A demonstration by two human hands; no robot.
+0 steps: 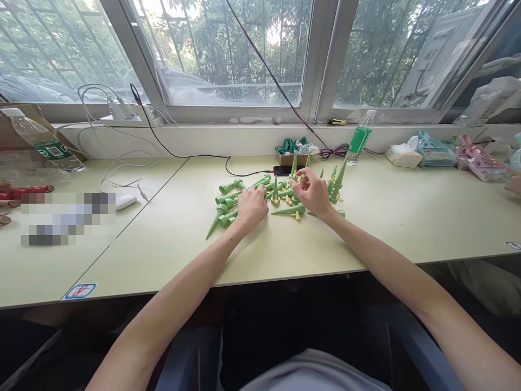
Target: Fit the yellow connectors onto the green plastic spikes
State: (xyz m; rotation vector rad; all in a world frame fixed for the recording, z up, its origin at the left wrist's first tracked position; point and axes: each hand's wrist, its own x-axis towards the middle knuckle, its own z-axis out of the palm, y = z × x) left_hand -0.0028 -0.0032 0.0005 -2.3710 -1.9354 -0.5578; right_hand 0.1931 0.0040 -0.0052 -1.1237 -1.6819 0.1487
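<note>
A heap of green plant watering spikes point(228, 200), several with small yellow valves point(298, 215), covers the middle of the table. Some spikes lie flat, while others stand point up, such as one point(275, 187) between my hands. My left hand point(252, 206) rests over the left part of the heap, its fingers curled down; what they grip is hidden. With thumb and fingers bent together, my right hand point(313, 191) is at the lower part of an upright watering spike point(293, 165) and appears to pinch it. More upright spikes point(341, 176) stand just right of this hand.
Behind the heap are a phone point(283, 170) with a cable and a small box point(291, 158). A water bottle point(360, 138), tissue pack point(404, 155) and bagged clips point(436, 151) stand back right. At left are a white mouse point(125, 202), cables and another bottle point(46, 144).
</note>
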